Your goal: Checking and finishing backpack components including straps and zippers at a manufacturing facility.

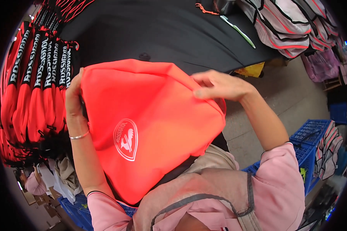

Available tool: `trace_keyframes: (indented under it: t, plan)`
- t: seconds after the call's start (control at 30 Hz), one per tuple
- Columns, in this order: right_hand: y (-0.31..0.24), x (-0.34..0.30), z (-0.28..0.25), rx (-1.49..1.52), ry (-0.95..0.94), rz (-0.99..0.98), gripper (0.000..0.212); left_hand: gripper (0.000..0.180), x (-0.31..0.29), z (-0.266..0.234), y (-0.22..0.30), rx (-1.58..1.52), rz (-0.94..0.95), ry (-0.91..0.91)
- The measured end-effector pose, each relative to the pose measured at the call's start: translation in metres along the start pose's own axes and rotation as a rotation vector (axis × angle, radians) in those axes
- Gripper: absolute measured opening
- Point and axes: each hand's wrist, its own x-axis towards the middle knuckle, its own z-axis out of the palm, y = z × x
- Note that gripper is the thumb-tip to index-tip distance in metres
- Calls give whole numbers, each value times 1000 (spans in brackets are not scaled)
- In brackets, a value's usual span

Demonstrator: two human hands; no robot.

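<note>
A large bright red-orange fabric bag with a white emblem is held up in front of my chest, over the table's near edge. My left hand grips its upper left edge; the fingers are partly hidden behind the cloth. On the upper right edge, my right hand pinches the fabric between thumb and fingers. The bag's lower part rests against my body, where a dark underside shows. Whatever is inside or behind the bag is hidden.
A black-covered table lies ahead, with a green-and-white toothbrush and an orange cord on it. Red bags with black straps are stacked left. Grey bags pile far right. Blue crates stand at right.
</note>
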Motion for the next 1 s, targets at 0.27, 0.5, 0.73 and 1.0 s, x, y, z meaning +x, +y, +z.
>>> trace_keyframes:
  t: [0.27, 0.5, 0.73, 1.0]
  plan:
    - [23, -16, 44, 1032, 1, -214, 51, 27, 67, -19, 9, 721, 275, 226]
    - [39, -2, 52, 1317, 125, -252, 39, 31, 21, 79, -38, 1655, 961, 330]
    - [27, 42, 41, 1124, 54, -189, 38, 31, 78, 33, -97, 1751, 876, 407]
    - [18, 24, 63, 1379, -21, -302, 47, 29, 102, 8, -117, 1691, 603, 431]
